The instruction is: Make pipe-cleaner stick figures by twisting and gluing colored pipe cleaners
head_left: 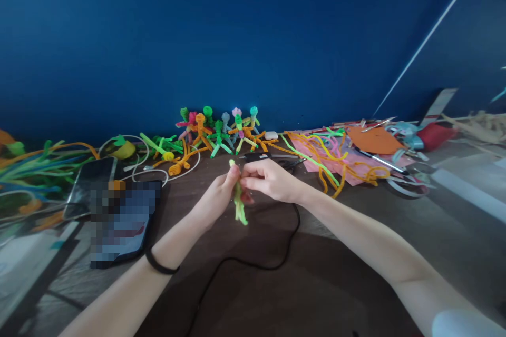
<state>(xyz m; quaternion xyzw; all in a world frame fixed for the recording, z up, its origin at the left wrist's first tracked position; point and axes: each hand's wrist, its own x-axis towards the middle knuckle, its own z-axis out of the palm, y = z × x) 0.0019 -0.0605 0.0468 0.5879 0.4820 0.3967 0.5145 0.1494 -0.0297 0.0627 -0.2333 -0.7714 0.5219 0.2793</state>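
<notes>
A lime-green pipe cleaner piece (239, 209) is held above the dark desk (324, 274) near the middle of the view, pinched between both hands; its upper tip shows just above the left thumb, and its lower strands hang free below the fingers. The left hand (219, 196) is closed about the upper part, with thumb and forefinger pressed together on it; the right hand (269, 179) is likewise nearly closed, its fingertips brought in from the right onto the same upper part, so that the two hands meet there.

The piece is judged to be very light, soft in its fuzz and not slippery; its thin wire core should bend readily and hold whatever shape is given; a hard pull could loosen a twist, so hold is best taken with the fingertips near the gathered top, the loose ends being left free.

A black cable (259, 262) is laid across the desk beneath the hands; a black band (160, 264) is worn at the left wrist; a group of pipe-cleaner figures (221, 129) is set at the back against the blue wall (253, 37); loose orange and green pipe cleaners (328, 160) are spread over pink paper (356, 171) to the right; a dark device (118, 224) lies to the left.
</notes>
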